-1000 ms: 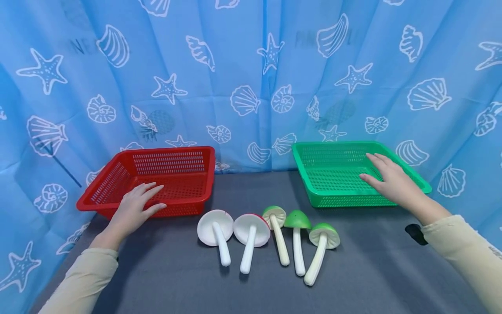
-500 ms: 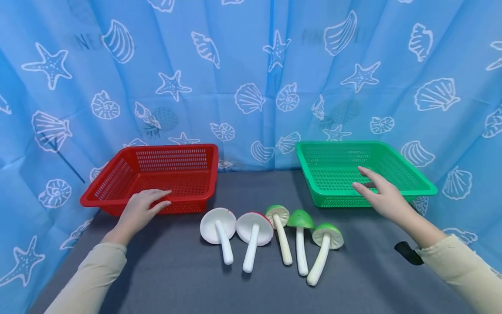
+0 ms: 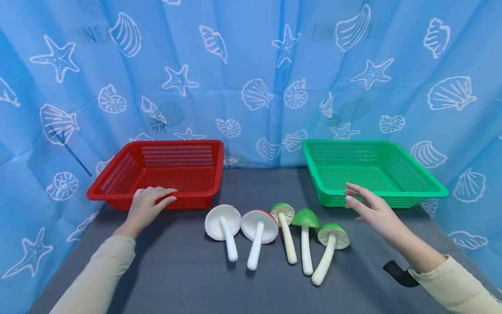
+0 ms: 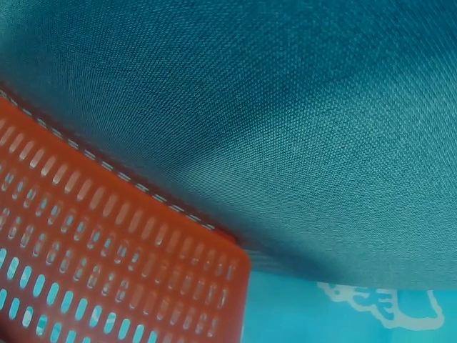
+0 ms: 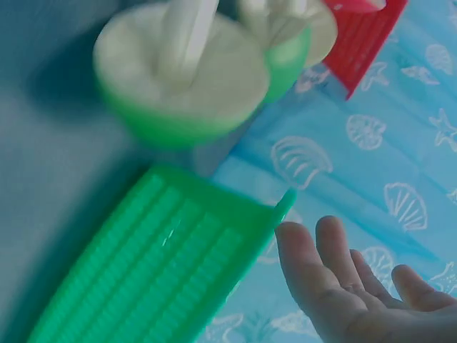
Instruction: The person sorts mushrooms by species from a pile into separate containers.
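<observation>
Evidently, left hand (image 3: 147, 206) and right hand (image 3: 374, 213) each present an unladen grip, thumb apart from fingers, while between them on the tabletop (image 3: 188, 279) lie two wide-capped toy mushrooms (image 3: 251, 226) and three green-capped mushrooms (image 3: 306, 218), judged light, stiff and slippery, best taken by stems (image 3: 323, 263).

This looks like a makeshift tabletop set. A seashell-print curtain (image 3: 243, 52) behind and beside the grey table (image 3: 188, 285) hides the room.

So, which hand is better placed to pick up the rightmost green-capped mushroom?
Probably the right hand: it is open and nearer to this mushroom. The left hand is by the red basket, with other mushrooms between.
</observation>
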